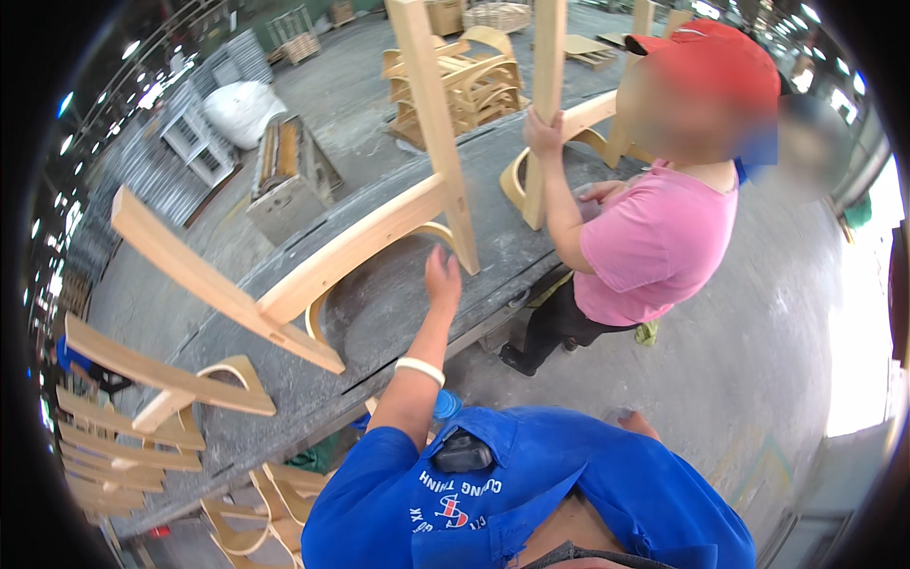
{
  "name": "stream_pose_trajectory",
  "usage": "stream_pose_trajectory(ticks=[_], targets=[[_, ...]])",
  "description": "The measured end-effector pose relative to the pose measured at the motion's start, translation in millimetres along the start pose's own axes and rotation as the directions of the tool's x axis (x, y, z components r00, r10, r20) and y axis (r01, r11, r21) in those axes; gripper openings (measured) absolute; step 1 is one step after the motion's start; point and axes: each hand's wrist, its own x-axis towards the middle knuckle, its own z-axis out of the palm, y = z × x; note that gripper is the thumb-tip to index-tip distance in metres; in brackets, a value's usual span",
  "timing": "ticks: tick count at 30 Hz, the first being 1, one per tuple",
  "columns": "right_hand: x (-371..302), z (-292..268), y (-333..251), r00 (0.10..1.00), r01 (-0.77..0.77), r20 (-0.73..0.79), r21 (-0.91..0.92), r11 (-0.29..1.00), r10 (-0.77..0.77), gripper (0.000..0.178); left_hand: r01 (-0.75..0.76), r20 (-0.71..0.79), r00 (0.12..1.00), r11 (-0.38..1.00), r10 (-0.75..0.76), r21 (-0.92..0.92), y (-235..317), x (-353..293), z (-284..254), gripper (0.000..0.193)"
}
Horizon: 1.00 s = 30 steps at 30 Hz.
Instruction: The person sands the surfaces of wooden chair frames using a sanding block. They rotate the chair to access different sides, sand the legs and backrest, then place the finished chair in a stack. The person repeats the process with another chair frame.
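Note:
My left hand (443, 277), with a white band at the wrist, reaches over the grey workbench with its fingers apart and nothing in them. It is beside the lower end of an upright wooden leg (441, 142), apart from it as far as I can see. That leg belongs to a pale wooden chair frame (355, 239): a cross rail joins it to a slanting leg (218, 280), and a curved bentwood piece (316, 308) sits under the rail. Only a blurred part of my right hand (633, 421) shows past my blue sleeve, low and off the bench; its fingers are hidden.
A co-worker in a pink shirt (659, 242) grips a similar frame's leg (545, 104) across the bench (360, 332). More frames (133, 455) line up at the left end. Curved wooden parts (251, 531) sit below the bench edge; frames (464, 81) are stacked on the floor beyond.

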Motion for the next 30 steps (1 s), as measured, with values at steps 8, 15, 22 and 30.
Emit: stream_pose_trajectory(ticks=[8,15,22,30], targets=[[-69,49,129,0.981,-0.188,-0.042,0.082,0.979,0.192,0.047,-0.51,-0.288,0.788,0.839,0.544,0.191,101,76,78,0.083],[-121,59,112,0.952,-0.283,-0.074,0.155,0.946,0.297,0.045,-0.479,-0.239,0.836,0.869,0.494,0.119,68,66,86,0.082],[-138,72,107,0.938,-0.312,-0.105,0.169,0.935,0.331,0.043,-0.5,-0.195,0.838,0.861,0.509,0.095,66,50,72,0.07],[-111,55,87,0.949,-0.2,-0.19,0.26,0.945,0.253,0.042,-0.589,-0.256,0.775,0.807,0.578,0.039,79,74,62,0.053]])
